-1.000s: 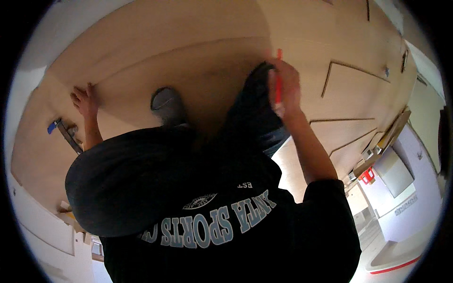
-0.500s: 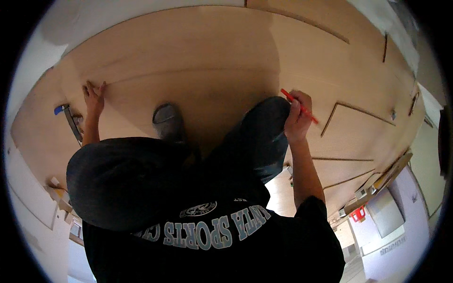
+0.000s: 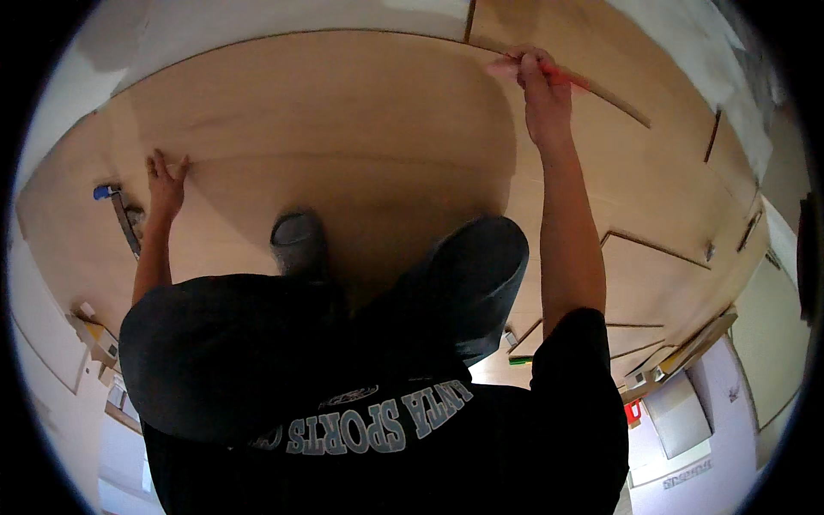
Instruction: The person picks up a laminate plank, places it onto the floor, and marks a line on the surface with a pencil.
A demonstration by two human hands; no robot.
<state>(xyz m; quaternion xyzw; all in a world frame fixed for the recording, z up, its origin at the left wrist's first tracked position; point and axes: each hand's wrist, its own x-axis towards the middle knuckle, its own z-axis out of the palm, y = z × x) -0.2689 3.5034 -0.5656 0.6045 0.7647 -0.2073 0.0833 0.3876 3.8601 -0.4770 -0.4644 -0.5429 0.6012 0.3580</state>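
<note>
My left hand [image 3: 166, 190] rests on a large light-brown wood panel [image 3: 343, 103], fingers spread, nothing in them. A dark bar-shaped tool with a blue end [image 3: 124, 219] lies just left of that wrist. On the far right, my right hand [image 3: 548, 99] is closed around a slim red pencil [image 3: 566, 79], blurred by motion. This hand is over the panel's far edge, near the dark seam where another brown board [image 3: 584, 34] begins. Its arm is stretched well forward.
Below me are my grey shoe [image 3: 299, 240] and bent knee [image 3: 498, 245]. Dark gaps between boards [image 3: 661, 249] run along the right. A white covering [image 3: 257, 17] borders the far edge. Cardboard pieces [image 3: 687, 348] lie at the lower right, and a cardboard box [image 3: 94, 339] at the lower left.
My right hand has reached forward from beside my knee to the panel's far edge, carrying the red pencil. My left hand stays at nearly the same spot on the panel.
</note>
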